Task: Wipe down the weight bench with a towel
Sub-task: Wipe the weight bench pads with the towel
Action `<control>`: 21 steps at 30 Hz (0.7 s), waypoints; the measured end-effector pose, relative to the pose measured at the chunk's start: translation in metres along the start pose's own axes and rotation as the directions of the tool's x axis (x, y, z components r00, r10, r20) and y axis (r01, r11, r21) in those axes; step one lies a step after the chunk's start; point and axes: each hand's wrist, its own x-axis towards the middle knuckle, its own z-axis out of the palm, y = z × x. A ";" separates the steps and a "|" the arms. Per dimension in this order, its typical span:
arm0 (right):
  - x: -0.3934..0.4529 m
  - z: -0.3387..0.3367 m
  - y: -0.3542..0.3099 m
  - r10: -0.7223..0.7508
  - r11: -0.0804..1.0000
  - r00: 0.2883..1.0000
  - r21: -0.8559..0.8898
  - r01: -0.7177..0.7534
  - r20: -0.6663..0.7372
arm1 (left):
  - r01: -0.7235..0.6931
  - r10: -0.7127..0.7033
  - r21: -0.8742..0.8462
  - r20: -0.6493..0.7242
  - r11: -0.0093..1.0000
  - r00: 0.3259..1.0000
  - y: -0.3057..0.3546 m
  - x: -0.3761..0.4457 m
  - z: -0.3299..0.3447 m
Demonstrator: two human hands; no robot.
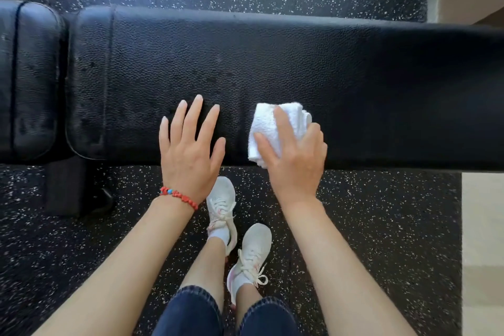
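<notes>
A black padded weight bench [272,63] runs across the view from left to right, with a seam near its left end. A folded white towel [268,123] lies on the pad near its front edge. My right hand [294,155] grips the towel, thumb on its left side and index finger laid over the top, holding it down on the pad. My left hand [188,147] rests flat on the bench to the left of the towel, its fingers straight and spread. A red bead bracelet is on my left wrist.
Black speckled rubber flooring [381,226] lies in front of and behind the bench. A dark bench leg [65,188] stands at the lower left. My feet in white sneakers [221,199] stand under the front edge. Pale floor [482,226] borders the mat on the right.
</notes>
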 end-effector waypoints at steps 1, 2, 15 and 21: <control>0.002 -0.003 0.008 -0.018 1.000 1.000 -0.016 0.018 0.007 | 0.003 -0.003 -0.003 -0.012 1.000 1.000 -0.004 -0.001 -0.003; 0.004 -0.007 0.018 0.000 0.999 1.000 -0.032 0.000 0.007 | 0.011 -0.011 -0.002 -0.024 1.000 1.000 -0.010 -0.002 -0.007; -0.010 0.032 -0.093 0.032 0.999 0.999 0.018 -0.032 -0.007 | 0.103 -0.103 0.013 0.001 0.995 0.995 -0.093 -0.013 -0.026; 0.002 0.026 -0.085 -0.109 0.990 0.994 -0.085 0.109 0.009 | 0.054 -0.052 -0.030 0.056 0.998 0.997 -0.097 -0.009 -0.037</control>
